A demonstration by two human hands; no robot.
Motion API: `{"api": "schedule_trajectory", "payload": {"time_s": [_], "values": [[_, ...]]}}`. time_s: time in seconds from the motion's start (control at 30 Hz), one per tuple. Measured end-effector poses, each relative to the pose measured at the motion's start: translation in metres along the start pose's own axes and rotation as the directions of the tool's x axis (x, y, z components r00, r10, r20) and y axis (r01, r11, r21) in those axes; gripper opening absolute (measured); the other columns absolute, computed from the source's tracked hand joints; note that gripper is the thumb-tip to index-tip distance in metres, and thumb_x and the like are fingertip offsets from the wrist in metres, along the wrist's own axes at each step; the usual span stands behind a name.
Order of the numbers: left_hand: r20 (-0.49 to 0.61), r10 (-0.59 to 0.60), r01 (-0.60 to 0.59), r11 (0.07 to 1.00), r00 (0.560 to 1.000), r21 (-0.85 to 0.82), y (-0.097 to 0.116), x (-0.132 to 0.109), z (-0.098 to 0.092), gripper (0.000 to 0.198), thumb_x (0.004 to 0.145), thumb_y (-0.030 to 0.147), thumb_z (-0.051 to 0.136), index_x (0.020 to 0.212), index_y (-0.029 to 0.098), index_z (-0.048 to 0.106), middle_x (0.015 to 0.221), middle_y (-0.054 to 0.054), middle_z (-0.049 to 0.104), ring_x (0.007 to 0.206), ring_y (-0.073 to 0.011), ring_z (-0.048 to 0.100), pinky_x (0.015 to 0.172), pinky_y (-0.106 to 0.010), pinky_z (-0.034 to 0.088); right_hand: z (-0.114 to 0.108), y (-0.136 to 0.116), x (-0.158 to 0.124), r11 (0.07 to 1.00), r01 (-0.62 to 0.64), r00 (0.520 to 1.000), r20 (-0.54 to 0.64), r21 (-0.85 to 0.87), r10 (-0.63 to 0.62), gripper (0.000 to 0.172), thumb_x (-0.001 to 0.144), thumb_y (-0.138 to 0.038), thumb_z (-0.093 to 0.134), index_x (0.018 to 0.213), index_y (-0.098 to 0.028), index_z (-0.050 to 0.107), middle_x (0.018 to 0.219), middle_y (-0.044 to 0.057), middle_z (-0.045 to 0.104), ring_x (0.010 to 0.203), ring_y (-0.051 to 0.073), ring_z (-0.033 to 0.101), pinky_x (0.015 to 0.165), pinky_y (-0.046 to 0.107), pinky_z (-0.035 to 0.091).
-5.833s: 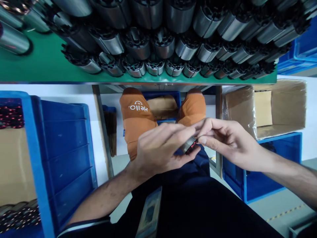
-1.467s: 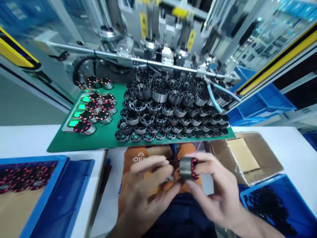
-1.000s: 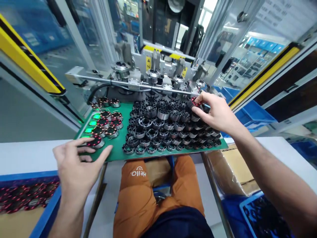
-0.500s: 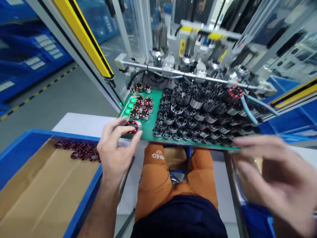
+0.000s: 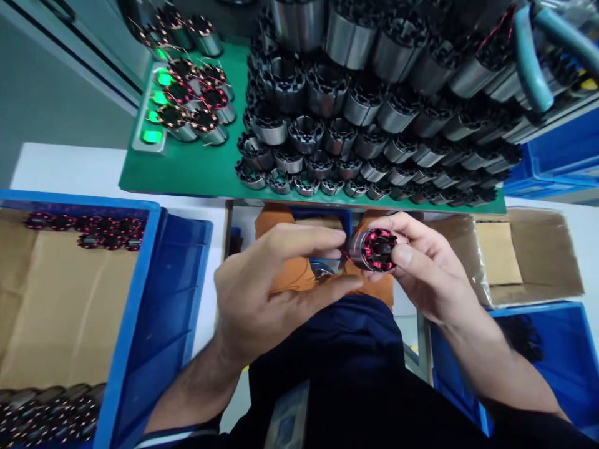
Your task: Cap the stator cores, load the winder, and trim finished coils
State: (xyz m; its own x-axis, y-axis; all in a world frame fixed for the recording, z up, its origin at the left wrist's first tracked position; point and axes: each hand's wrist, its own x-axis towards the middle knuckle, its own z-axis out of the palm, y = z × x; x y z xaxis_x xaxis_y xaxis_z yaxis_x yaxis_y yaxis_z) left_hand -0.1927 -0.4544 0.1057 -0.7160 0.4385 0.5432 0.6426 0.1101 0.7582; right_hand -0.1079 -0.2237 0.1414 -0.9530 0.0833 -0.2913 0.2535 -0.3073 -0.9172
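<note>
My right hand (image 5: 428, 268) grips a motor stator (image 5: 369, 249) with red windings, thumb at its open end face and fingers behind it. It is tilted on its side, its slotted end toward the right. My left hand (image 5: 281, 280) is at the stator's left, fingers stretched out and thumb apart from them. Its fingertips are close to the stator; whether they touch it I cannot tell. Beyond both hands, bare black-and-steel stator cores (image 5: 306, 134) fill much of the green board (image 5: 187, 171). Several copper-wound stators (image 5: 213, 103) stand at its left.
A blue bin (image 5: 124, 312) lined with cardboard, holding rows of wound stators, is at the left. Green-lit indicators (image 5: 152, 136) sit on the board's left edge. Blue-handled pliers (image 5: 533, 62) lie at upper right. A cardboard box (image 5: 552, 249) and a blue crate (image 5: 571, 349) are at the right.
My left hand has left the board's left end and come to the middle; the stator it held there is gone from that spot. My right hand has moved inward and now holds a stator.
</note>
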Motion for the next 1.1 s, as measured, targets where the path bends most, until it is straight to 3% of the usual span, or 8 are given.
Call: {"api": "schedule_trajectory", "payload": {"time_s": [0.13, 0.3, 0.43, 0.57, 0.77, 0.9, 1.0, 1.1], "values": [[0.020, 0.114, -0.116, 0.986, 0.993, 0.121, 0.005, 0.011, 0.003, 0.025, 0.111, 0.021, 0.095, 0.129, 0.033, 0.083, 0.121, 0.007, 0.095, 0.107, -0.0149, 0.094, 0.097, -0.028, 0.081, -0.005, 0.002, 0.000, 0.999, -0.032, 0.998, -0.049, 0.042, 0.034, 0.043, 0.094, -0.054, 0.108, 0.117, -0.025, 0.085, 0.103, 0.004, 0.089, 0.076, 0.017, 0.083, 0.072, 0.028, 0.076], [-0.060, -0.028, 0.028, 1.000, 0.998, -0.015, 0.004, 0.009, 0.013, 0.042, 0.100, 0.036, 0.107, 0.137, 0.034, 0.086, 0.121, 0.005, 0.095, 0.098, -0.0175, 0.094, 0.085, -0.031, 0.082, -0.005, 0.004, 0.003, 0.975, -0.106, 0.994, -0.011, 0.197, 0.110, 0.044, 0.093, -0.051, 0.108, 0.109, -0.022, 0.079, 0.092, 0.003, 0.088, 0.067, 0.014, 0.083, 0.064, 0.019, 0.071], [0.051, -0.028, 0.032, 0.996, 0.998, -0.080, 0.003, 0.008, 0.017, 0.027, 0.103, 0.023, 0.103, 0.125, 0.034, 0.090, 0.121, 0.006, 0.095, 0.102, -0.0172, 0.094, 0.091, -0.032, 0.082, -0.007, 0.006, 0.003, 0.960, -0.166, 0.985, -0.010, 0.226, 0.173, 0.050, 0.091, -0.056, 0.108, 0.108, -0.023, 0.075, 0.089, 0.002, 0.085, 0.068, 0.014, 0.083, 0.066, 0.019, 0.072], [0.113, 0.003, 0.002, 0.999, 0.994, -0.042, 0.000, 0.008, 0.018, 0.018, 0.109, 0.013, 0.094, 0.114, 0.029, 0.087, 0.112, 0.005, 0.094, 0.095, -0.0146, 0.092, 0.086, -0.027, 0.077, -0.010, 0.009, 0.002, 0.941, -0.180, 0.981, -0.016, 0.286, 0.192, 0.045, 0.093, -0.051, 0.108, 0.109, -0.023, 0.077, 0.092, 0.001, 0.086, 0.073, 0.014, 0.086, 0.070, 0.016, 0.073], [0.212, -0.080, 0.095, 0.993, 0.974, -0.063, -0.022, -0.013, 0.025, 0.019, 0.108, 0.005, 0.087, 0.115, 0.021, 0.084, 0.105, 0.001, 0.090, 0.094, -0.0138, 0.088, 0.089, -0.023, 0.072, -0.017, 0.009, 0.002, 0.958, -0.074, 0.993, -0.067, 0.277, 0.096, 0.038, 0.095, -0.048, 0.108, 0.109, -0.023, 0.083, 0.097, 0.000, 0.088, 0.078, 0.015, 0.090, 0.072, 0.015, 0.074], [0.345, -0.299, 0.334, 0.941, 0.890, -0.047, -0.038, -0.030, 0.025, 0.039, 0.105, 0.008, 0.091, 0.142, 0.021, 0.086, 0.100, 0.003, 0.090, 0.087, -0.0122, 0.088, 0.089, -0.022, 0.072, -0.022, 0.015, -0.005, 0.987, 0.065, 0.989, -0.139, 0.149, -0.044, 0.034, 0.098, -0.047, 0.106, 0.117, -0.027, 0.086, 0.103, 0.000, 0.091, 0.077, 0.015, 0.087, 0.075, 0.022, 0.076], [0.225, -0.382, 0.421, 0.892, 0.896, -0.162, -0.035, -0.024, 0.020, 0.031, 0.100, 0.017, 0.100, 0.129, 0.025, 0.092, 0.102, 0.002, 0.091, 0.091, -0.0149, 0.087, 0.088, -0.027, 0.072, -0.021, 0.025, -0.010, 0.984, 0.176, 0.973, -0.145, -0.019, -0.177, 0.030, 0.103, -0.043, 0.102, 0.127, -0.031, 0.088, 0.113, 0.003, 0.094, 0.094, 0.020, 0.091, 0.087, 0.031, 0.078], [0.092, -0.291, 0.305, 0.907, 0.952, -0.289, -0.019, -0.006, 0.017, 0.025, 0.095, 0.020, 0.107, 0.114, 0.029, 0.095, 0.111, -0.001, 0.091, 0.102, -0.0193, 0.086, 0.094, -0.034, 0.071, -0.015, 0.035, -0.010, 0.970, 0.225, 0.966, -0.108, -0.093, -0.234, 0.029, 0.105, -0.033, 0.101, 0.131, -0.033, 0.089, 0.118, 0.003, 0.095, 0.103, 0.019, 0.092, 0.092, 0.028, 0.076]]}}
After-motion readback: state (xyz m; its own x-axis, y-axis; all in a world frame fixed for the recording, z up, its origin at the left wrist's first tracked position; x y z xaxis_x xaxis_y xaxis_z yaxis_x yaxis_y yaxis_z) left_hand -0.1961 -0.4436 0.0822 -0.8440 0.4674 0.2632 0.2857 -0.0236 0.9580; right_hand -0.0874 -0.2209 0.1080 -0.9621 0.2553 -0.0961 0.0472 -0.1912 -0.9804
